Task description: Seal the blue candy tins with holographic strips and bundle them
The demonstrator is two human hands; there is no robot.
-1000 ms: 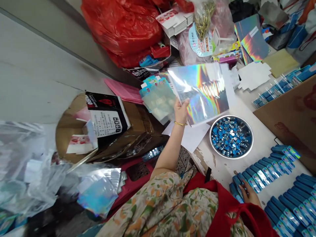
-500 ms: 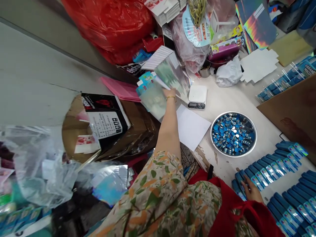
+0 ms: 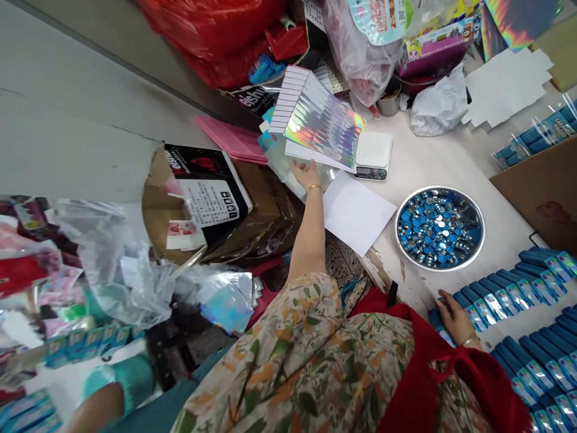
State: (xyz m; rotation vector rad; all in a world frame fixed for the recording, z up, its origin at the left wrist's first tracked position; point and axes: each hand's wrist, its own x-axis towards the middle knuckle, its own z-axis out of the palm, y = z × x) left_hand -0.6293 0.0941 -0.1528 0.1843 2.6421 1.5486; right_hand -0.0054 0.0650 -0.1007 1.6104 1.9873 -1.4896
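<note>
My left hand (image 3: pixel 306 174) reaches far forward and grips the near edge of a holographic rainbow sheet (image 3: pixel 324 123). The sheet lies tilted over a clutter pile and partly over a small white scale (image 3: pixel 374 153). My right hand (image 3: pixel 453 319) rests near me with its fingers laid flat on the end of a row of blue boxes (image 3: pixel 505 294). Between the two hands stands a metal bowl (image 3: pixel 478 211) full of blue round caps, beside a white paper sheet (image 3: pixel 356 210).
More rows of blue boxes (image 3: pixel 541 367) fill the right. A brown cardboard panel (image 3: pixel 536 192) lies beyond them. Left of the table stand an open carton with a black box (image 3: pixel 207 186), pink sheets (image 3: pixel 234 139), plastic bags and a red bag (image 3: pixel 211 36). Someone's arm (image 3: pixel 97 412) shows at the lower left.
My left hand swung the holographic sheet from above the bowl leftward and away, and lowered it onto the pile by the scale. My right hand stayed on the blue boxes.
</note>
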